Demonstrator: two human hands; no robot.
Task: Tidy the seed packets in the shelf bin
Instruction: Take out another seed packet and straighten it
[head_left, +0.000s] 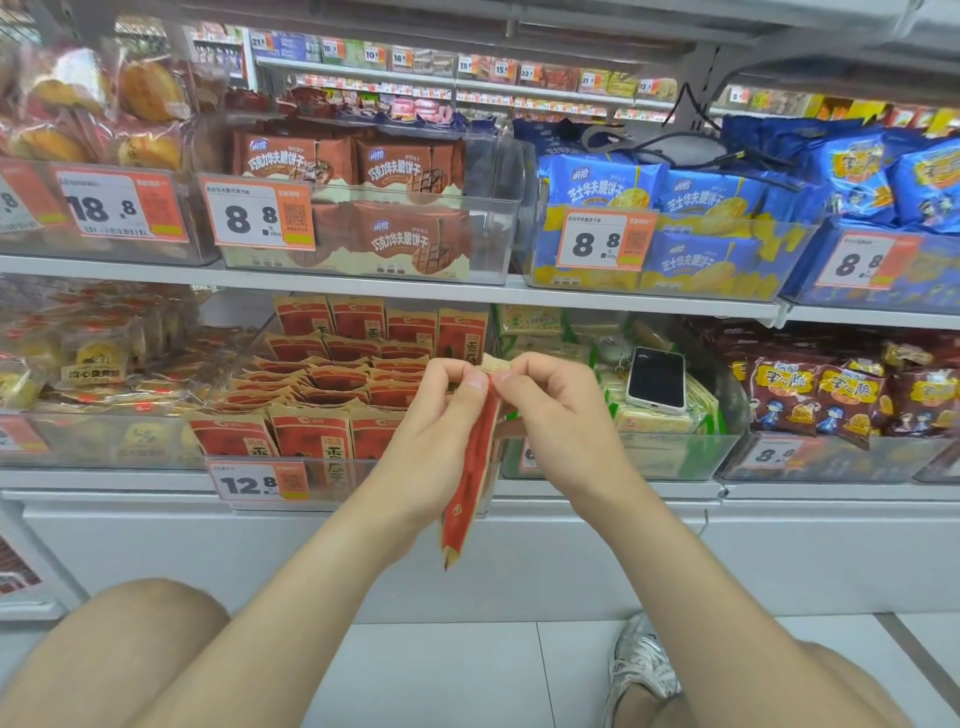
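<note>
Shelf bin (332, 496), "12.8" tag (249, 483), pinched seed packet (470, 483)

Left hand (441, 415), right hand (555, 415) pinching seed packet (470, 486)

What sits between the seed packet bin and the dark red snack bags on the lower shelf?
Head view: a bin of green packets, a phone lying on top.

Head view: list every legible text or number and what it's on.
"18.8": upper-left price tag
"8.8": brown bin's tag
"巧克力华夫脆饼干": brown biscuit packets
"8.8": blue bin's tag
"芝士华夫脆饼干": blue biscuit packets
"12.8": seed bin's tag
Held seed packet: edge-on, unreadable.
Small print, QR codes and far-shelf tags: too small.
</note>
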